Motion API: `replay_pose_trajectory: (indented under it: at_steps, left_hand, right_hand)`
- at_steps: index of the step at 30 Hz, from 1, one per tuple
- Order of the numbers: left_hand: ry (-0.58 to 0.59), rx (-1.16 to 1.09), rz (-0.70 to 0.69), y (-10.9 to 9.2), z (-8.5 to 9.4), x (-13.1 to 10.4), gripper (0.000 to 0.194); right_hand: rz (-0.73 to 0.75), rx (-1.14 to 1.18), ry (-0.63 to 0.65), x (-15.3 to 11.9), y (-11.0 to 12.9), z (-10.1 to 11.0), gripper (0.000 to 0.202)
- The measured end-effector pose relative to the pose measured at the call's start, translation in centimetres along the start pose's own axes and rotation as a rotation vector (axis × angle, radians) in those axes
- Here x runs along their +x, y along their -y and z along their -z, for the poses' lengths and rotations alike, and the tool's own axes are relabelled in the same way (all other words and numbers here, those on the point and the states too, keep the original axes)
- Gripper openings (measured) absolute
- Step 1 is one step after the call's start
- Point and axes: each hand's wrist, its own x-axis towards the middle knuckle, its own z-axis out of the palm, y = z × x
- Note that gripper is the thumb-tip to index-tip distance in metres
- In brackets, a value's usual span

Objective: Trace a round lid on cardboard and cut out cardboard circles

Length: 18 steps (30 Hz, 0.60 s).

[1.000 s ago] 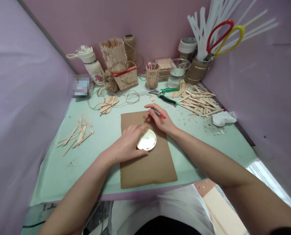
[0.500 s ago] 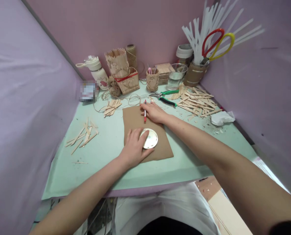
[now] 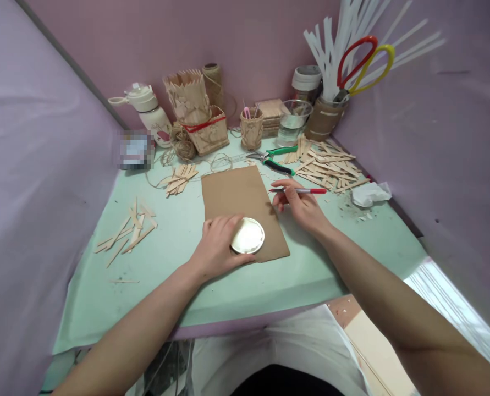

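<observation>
On the green table lies a brown sheet of cardboard [image 3: 236,190]. A round, shiny metal lid [image 3: 249,235] rests near its lower end. My left hand [image 3: 219,242] grips the lid's left side, thumb along the near edge and fingers along the far one. To the right of the cardboard, my right hand [image 3: 298,204] holds a red pen [image 3: 313,191] between thumb and fingers. The pen lies nearly level, its tip pointing left over the cardboard's right edge.
Pruning shears [image 3: 275,160], a heap of wooden sticks [image 3: 327,165] and crumpled tissue [image 3: 370,193] lie right. Loose sticks [image 3: 133,234] lie left. Behind stand a white bottle [image 3: 154,118], stick-built baskets [image 3: 209,132], a water cup [image 3: 292,129] and a holder with scissors [image 3: 325,121].
My right hand has picked the red pen up off the cardboard and moved right and nearer, turning it level. My left hand stays at the lid. The view has shifted slightly.
</observation>
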Motion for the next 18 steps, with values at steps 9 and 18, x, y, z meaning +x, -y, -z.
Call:
replay_pose_trajectory:
  at_steps: [9, 18]
  left_hand:
    - [0.044, -0.020, 0.013, 0.4, 0.5, -0.2, 0.089]
    - [0.049, -0.052, 0.000, 0.4, 0.5, -0.2, 0.105]
  right_hand:
    - [-0.059, -0.050, 0.065, -0.7, -0.2, -1.0, 0.017]
    - [-0.054, -0.036, 0.061, -1.2, 0.2, -1.4, 0.015]
